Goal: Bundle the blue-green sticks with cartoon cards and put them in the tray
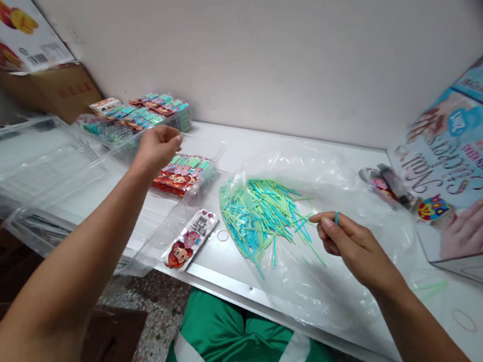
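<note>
My left hand [160, 149] reaches over a clear plastic tray, its fingers drawn together; anything between them is too small to make out. Just below it, red and pink picture packets [180, 179] with green tops lie in the tray. My right hand [349, 244], a blue band on one finger, is closed in a pinch at the edge of a pile of thin green and blue plastic sticks [266, 213]. One thin green stick seems to be between its fingertips. The pile spills from a clear plastic bag [347, 192]. A single packet [191, 239] with a red-haired character lies flat at the table's front edge.
A clear bin [182, 118] of filled packets stands at the back left. Empty clear trays [16, 154] sit at the left. Rubber bands [223, 235] lie on the white table. A Nail Stickers carton [462, 167] stands at the right, with cardboard boxes [52, 92] at the far left.
</note>
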Motion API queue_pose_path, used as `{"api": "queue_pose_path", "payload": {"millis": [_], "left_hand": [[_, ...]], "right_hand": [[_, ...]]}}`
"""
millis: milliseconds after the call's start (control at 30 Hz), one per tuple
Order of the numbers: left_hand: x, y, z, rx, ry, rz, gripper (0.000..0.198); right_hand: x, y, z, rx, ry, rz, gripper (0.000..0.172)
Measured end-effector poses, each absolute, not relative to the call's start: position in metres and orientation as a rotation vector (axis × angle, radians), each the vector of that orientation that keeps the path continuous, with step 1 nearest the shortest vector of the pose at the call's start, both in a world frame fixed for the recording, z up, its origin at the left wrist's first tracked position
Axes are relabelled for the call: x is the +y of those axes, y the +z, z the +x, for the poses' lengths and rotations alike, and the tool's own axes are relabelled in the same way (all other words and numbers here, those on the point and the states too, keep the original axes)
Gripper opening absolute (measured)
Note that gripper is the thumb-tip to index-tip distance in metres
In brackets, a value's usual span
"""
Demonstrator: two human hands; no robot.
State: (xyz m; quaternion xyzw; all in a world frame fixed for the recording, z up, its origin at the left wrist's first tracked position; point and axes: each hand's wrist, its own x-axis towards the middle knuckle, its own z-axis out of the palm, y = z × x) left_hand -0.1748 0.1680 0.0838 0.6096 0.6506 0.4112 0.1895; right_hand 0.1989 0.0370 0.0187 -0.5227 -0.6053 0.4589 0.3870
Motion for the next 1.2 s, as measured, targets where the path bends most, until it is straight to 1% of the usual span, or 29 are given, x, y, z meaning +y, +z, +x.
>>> {"api": "queue_pose_path", "payload": {"millis": [67,167,200,267,333,367,433,500,700,800,900,1000,1033,1100,1200], "left_hand": [[0.128,0.086,-0.149,1.714,1.165,1.805,0.035],[0.069,0.057,-0.114,1.652,0.879,1.995,0.033],[0.055,0.04,-0.107,1.723,0.753,2.084,0.033],[0.037,0.001,-0.099,2.026,0.507,2.206,0.036],[0.032,-0.033,-0.098,2.274,0.226,2.213,0.04],[0.032,-0.046,-0.099,2.342,0.111,2.199,0.039],[0.033,-0.062,-0.101,2.407,-0.011,2.194,0.034],[0.034,-0.066,-0.103,2.433,-0.027,2.206,0.032],[0.032,-0.057,-0.097,2.473,0.009,2.131,0.028],[0.029,-0.055,-0.096,2.456,0.049,2.101,0.033],[0.027,-0.052,-0.102,2.443,0.22,2.087,0.033],[0.028,-0.046,-0.109,2.519,0.389,2.029,0.03],[0.029,-0.045,-0.111,2.551,0.388,2.007,0.03],[0.031,-0.043,-0.111,2.585,0.278,1.987,0.032],[0.031,-0.046,-0.106,2.457,0.062,2.114,0.035]], "right_hand": [[0.04,0.013,0.195,-1.608,1.175,-1.346,0.03],[0.041,0.009,0.19,-1.731,1.129,-1.386,0.031],[0.039,0.009,0.189,-1.763,1.11,-1.395,0.031],[0.035,0.01,0.19,-1.814,1.061,-1.401,0.03],[0.029,0.01,0.194,-1.851,1.004,-1.396,0.03],[0.026,0.01,0.197,-1.864,0.98,-1.399,0.03],[0.021,0.007,0.204,-1.873,0.955,-1.417,0.03],[0.017,0.003,0.21,-1.865,0.957,-1.447,0.031],[0.02,-0.015,0.223,-1.861,0.898,-1.535,0.033],[0.031,-0.03,0.23,-1.974,0.838,-1.619,0.034],[0.05,-0.048,0.24,-2.158,0.668,-1.823,0.034],[0.075,-0.06,0.249,-2.186,0.579,-1.962,0.03],[0.084,-0.063,0.252,-2.181,0.556,-1.998,0.028],[0.101,-0.067,0.254,-2.17,0.508,-2.072,0.027],[0.121,-0.071,0.253,-2.167,0.456,-2.165,0.03]]}}
